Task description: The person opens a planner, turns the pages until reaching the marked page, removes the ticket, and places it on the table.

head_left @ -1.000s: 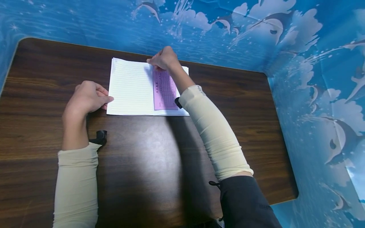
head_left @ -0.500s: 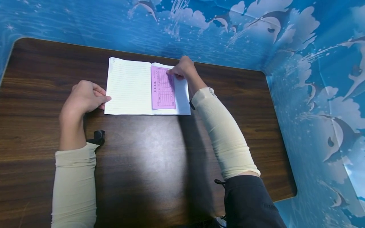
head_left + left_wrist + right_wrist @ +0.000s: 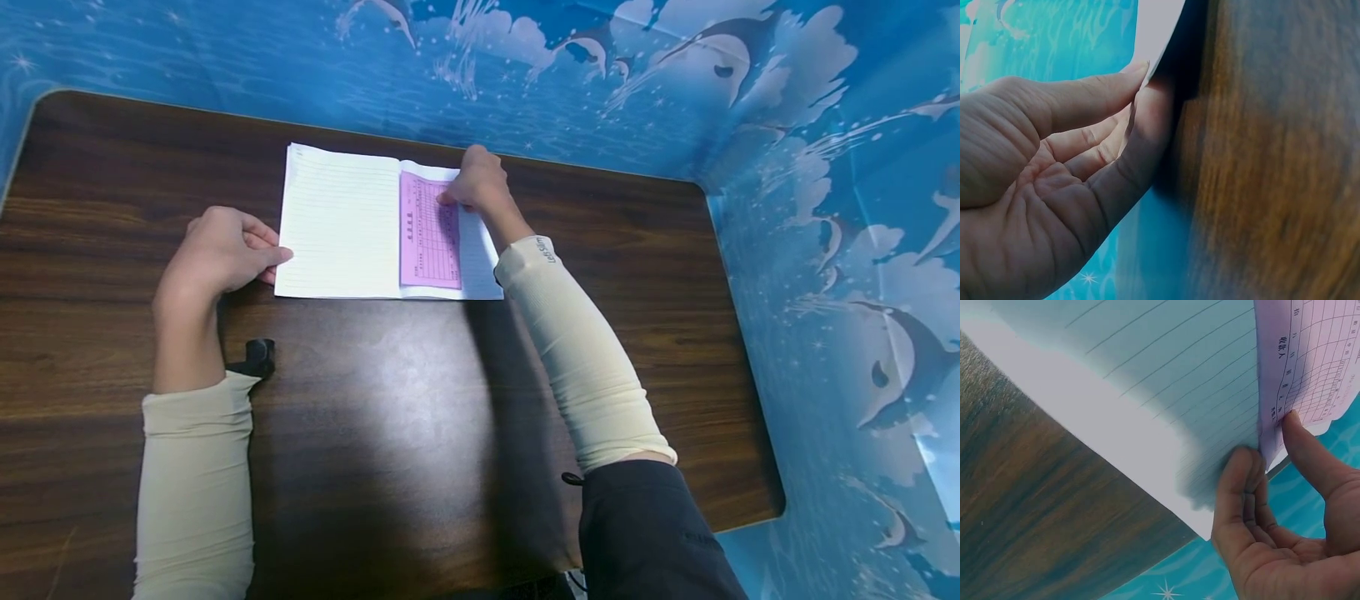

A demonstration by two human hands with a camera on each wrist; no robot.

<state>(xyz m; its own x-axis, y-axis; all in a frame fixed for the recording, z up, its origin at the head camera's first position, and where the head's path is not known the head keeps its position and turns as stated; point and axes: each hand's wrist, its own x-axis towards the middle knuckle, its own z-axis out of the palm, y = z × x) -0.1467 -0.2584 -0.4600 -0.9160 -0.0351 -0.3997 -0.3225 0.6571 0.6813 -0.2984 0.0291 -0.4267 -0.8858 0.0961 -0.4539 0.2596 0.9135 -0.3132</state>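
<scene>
An open lined notebook (image 3: pixel 341 225) lies near the far edge of the table, with a pink printed form slip (image 3: pixel 423 250) on its right page beside the fold. My left hand (image 3: pixel 225 254) pinches the notebook's left edge; in the left wrist view, thumb on top and index finger beneath hold the white page edge (image 3: pixel 1159 31). At the slip's upper right, my right hand (image 3: pixel 480 183) holds its edge. The right wrist view has the thumb on the printed face of the slip (image 3: pixel 1316 356) and the curled fingers on its other side, over the lined page (image 3: pixel 1166 381).
The dark wood-grain table (image 3: pixel 360 417) has rounded corners. Behind it and along the right side stands a blue backdrop (image 3: pixel 225 58) printed with dolphins. A black strap piece (image 3: pixel 258 358) sits at the left wrist.
My right hand has moved right, from the slip's top near the fold to its right edge, uncovering more of the slip. My left hand keeps its hold on the notebook's edge.
</scene>
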